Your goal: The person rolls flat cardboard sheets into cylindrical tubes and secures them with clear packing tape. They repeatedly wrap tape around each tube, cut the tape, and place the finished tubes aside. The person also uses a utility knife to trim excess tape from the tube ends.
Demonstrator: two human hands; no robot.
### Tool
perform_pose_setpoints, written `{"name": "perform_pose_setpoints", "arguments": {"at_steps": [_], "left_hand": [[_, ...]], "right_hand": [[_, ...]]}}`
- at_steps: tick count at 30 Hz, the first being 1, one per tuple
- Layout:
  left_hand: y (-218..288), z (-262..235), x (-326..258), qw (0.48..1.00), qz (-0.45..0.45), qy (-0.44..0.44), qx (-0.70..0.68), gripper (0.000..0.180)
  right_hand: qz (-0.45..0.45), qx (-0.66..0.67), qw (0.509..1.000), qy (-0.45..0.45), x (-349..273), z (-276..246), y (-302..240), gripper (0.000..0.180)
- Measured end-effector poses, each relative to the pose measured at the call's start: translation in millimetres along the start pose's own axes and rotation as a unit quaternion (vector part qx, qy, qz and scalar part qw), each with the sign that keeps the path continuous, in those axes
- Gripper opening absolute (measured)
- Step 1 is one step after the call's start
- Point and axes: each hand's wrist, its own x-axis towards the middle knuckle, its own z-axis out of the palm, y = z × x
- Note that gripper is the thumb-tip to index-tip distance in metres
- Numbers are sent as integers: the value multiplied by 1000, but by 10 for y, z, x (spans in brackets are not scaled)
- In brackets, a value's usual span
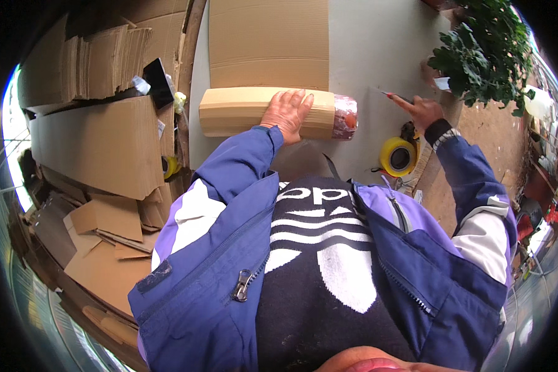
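Observation:
A tan cardboard-wrapped bundle (235,111) lies crosswise on the grey table in front of me. Its right end shows something reddish under clear plastic film (346,116). My left hand (287,113) rests over the top of the bundle and holds it, fingers bent over the far side. Off to the right, my right hand (423,111) is closed around a slim pointed tool (395,97) with a bit of red near its tip; its exact kind is too small to tell. The tip points left, apart from the bundle.
A flat cardboard sheet (268,43) lies beyond the bundle. A yellow tape roll (398,156) sits at the table's right edge. Stacked cardboard (99,146) fills the left, with a dark flat device (159,84) on it. A leafy plant (483,56) overhangs the far right.

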Motion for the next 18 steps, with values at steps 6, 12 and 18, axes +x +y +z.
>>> {"name": "perform_pose_setpoints", "arguments": {"at_steps": [6,12,18], "left_hand": [[32,31,-23,1000,-7,12,17,105],[37,104,-43,1000,-3,20,21,98],[67,108,-78,999,4,44,30,97]], "right_hand": [[146,-15,969,199,19,674,-439,53],[186,435,880,46,1257,380,-978,33],[394,454,797,-61,2225,264,-1396,61]]}}
